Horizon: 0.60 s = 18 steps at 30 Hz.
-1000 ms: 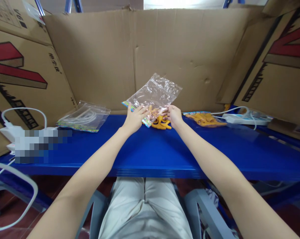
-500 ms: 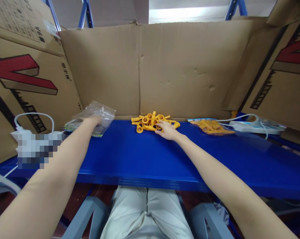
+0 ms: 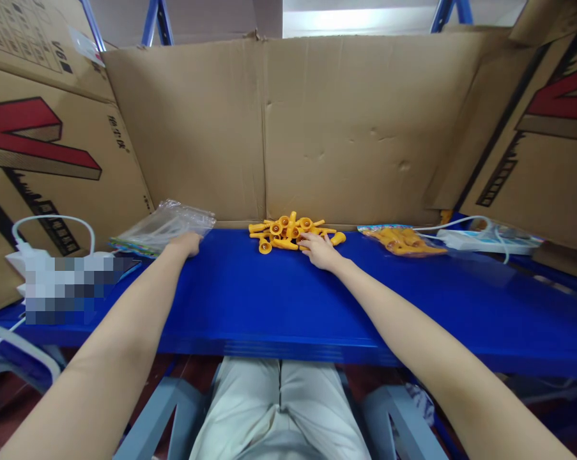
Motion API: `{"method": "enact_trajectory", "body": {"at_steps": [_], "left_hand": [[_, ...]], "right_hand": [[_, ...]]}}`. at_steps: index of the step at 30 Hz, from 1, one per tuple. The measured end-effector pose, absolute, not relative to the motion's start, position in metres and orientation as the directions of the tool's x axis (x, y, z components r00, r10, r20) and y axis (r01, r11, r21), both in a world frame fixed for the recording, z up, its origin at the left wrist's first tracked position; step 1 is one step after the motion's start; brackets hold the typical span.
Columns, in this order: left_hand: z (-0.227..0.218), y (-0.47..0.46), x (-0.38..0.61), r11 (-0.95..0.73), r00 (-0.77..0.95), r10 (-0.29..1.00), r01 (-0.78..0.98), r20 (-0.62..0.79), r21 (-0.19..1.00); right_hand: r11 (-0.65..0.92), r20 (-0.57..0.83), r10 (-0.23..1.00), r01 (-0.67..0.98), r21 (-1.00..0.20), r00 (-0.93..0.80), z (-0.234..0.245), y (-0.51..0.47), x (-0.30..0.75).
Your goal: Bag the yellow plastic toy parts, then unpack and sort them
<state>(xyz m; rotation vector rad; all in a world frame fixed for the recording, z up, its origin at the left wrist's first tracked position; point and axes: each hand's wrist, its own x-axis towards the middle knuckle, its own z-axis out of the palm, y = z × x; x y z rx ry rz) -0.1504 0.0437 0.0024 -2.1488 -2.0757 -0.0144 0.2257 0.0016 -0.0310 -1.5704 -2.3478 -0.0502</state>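
My left hand (image 3: 186, 244) is at the front right edge of a stack of clear plastic bags (image 3: 158, 227) with a coloured strip along the bottom. Its fingers are curled at the bag edge, and their tips are mostly hidden. A loose pile of yellow pipe-shaped plastic pieces (image 3: 284, 243) with round cups lies at the back middle of the blue table. Resting against the right side of that pile is my right hand (image 3: 323, 252), palm down, fingers apart and touching the pieces; none is visibly gripped.
A filled bag of yellow pieces (image 3: 403, 241) lies to the right, beside a white power strip (image 3: 484, 241) with cables. White plugs and a cable (image 3: 34, 259) stand at the left. Cardboard walls (image 3: 346, 134) enclose the back and sides of the blue table (image 3: 269, 300).
My left hand has moved from over the bags to their front right edge, and the bags have shifted. My right hand stays at the yellow pile. The view has shifted slightly.
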Motion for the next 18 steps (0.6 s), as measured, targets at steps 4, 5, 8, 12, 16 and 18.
{"method": "enact_trajectory", "body": {"at_steps": [4,5,8,12,16,18], "left_hand": [[0.000,0.036,-0.141,0.011,0.012,0.992,0.985,0.128,-0.174],[0.000,0.035,-0.140,0.009,0.017,0.991,0.982,0.136,-0.191],[-0.001,0.036,-0.138,0.024,0.010,0.990,0.973,0.143,-0.230],[-0.002,0.040,-0.140,0.020,0.024,0.988,0.958,0.150,-0.285],[-0.002,0.043,-0.145,-0.021,0.059,0.991,0.956,0.121,-0.294],[-0.001,0.044,-0.146,-0.039,0.078,0.989,0.958,0.125,-0.284]], "right_hand": [[0.329,0.323,0.906,0.935,-0.128,-0.275,-0.030,0.006,0.232],[0.329,0.328,0.905,0.935,-0.131,-0.272,-0.028,0.007,0.234],[0.369,0.301,0.902,0.915,-0.167,-0.309,-0.015,0.013,0.238],[0.215,0.325,0.937,0.946,-0.242,-0.130,0.011,0.025,0.258],[-0.125,0.467,0.870,0.988,-0.095,0.155,0.023,0.030,0.302],[-0.269,0.491,0.837,0.963,-0.017,0.242,0.020,0.029,0.328]]}}
